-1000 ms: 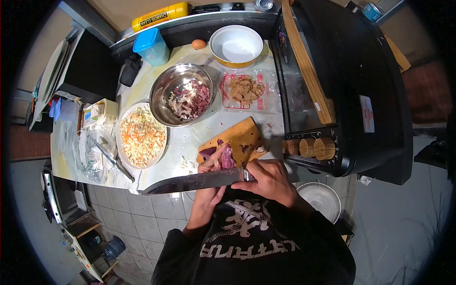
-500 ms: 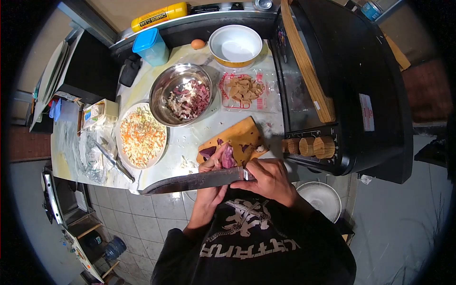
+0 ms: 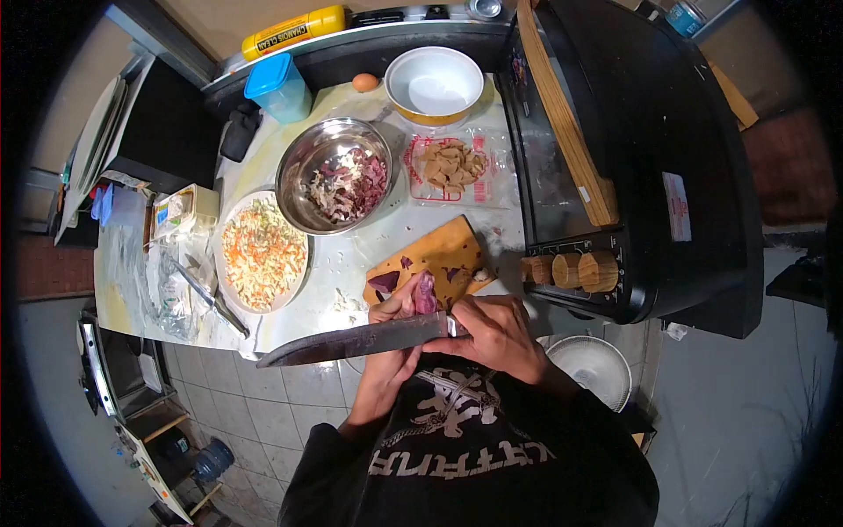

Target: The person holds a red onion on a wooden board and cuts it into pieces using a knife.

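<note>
My right hand (image 3: 496, 336) is wrapped round the handle of a large knife (image 3: 360, 341), whose broad dark blade points left across the front of my left hand (image 3: 392, 364). Between the fingers of my left hand is a purplish-pink piece, perhaps an onion (image 3: 425, 294), close to the blade's upper edge. Just beyond both hands lies a wooden cutting board (image 3: 448, 240) with several dark purple scraps on it. A steel bowl (image 3: 294, 154) behind the board holds purple and white pieces. The blade hides part of my left hand.
Shredded vegetables fill a plate (image 3: 263, 255) at the left, beside another knife (image 3: 215, 303). Farther back are a white bowl (image 3: 435, 83), an egg (image 3: 365, 83), a blue-lidded container (image 3: 279, 88) and brown pieces on plastic (image 3: 452, 167). A black oven (image 3: 667, 176) stands right.
The knife blade has tilted and dropped slightly at its left end. The purplish piece and my fingers around it have shifted a little.
</note>
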Motion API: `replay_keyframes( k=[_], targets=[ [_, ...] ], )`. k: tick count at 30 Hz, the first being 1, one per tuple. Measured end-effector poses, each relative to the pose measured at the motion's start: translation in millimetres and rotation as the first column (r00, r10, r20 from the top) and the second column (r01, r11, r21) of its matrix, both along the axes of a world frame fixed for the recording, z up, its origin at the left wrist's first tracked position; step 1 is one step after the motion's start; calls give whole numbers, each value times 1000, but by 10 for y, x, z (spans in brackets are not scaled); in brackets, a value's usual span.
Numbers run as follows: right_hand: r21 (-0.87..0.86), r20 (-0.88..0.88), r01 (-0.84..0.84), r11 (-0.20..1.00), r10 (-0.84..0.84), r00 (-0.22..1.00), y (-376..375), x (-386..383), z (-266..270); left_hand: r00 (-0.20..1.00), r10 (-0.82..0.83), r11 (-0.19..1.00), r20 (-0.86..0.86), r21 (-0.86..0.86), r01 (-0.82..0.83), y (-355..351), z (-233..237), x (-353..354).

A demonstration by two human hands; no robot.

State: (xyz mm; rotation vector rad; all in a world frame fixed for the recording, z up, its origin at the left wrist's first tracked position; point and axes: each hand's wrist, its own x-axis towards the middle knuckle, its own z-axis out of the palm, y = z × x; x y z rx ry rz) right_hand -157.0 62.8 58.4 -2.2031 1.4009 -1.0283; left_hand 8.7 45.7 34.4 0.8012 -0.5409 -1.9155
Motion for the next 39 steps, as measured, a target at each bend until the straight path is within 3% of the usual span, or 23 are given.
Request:
replay_keyframes(
  k=[7,9,12,18,21,23,26,29,39],
  targets=[
    [-36,7,-10,999,11,1000,-15,-10,50,1000,-18,999,-4,48,18,37,69,53],
    [66,0,-3,998,3,1000,11,-50,98,999,-28,998,-32,61,30,51,60,76],
    [59,-26,3,998,-1,1000,22,-59,83,999,-27,1000,-21,13,28,73,39,85],
    [-4,-101,-4,1000,4,995,-9,-1,74,994,-32,996,101,91,23,44,105,-4],
    [9,-138,2,1000,-1,990,-21,9,98,999,-38,997,-11,70,39,35,162,-12],
    [1,-146,-2,1000,2,989,-10,6,103,994,31,993,105,108,-43,56,208,-59],
    [-12,-151,-5,1000,3,989,-10,1,72,994,29,985,106,164,-47,88,253,-74],
    [-18,-167,-5,1000,2,986,-11,-39,71,1000,0,982,14,187,-3,114,193,-21],
    [22,-177,13,1000,-9,984,-87,8,109,998,70,992,3,107,-70,87,186,-65]
  ],
)
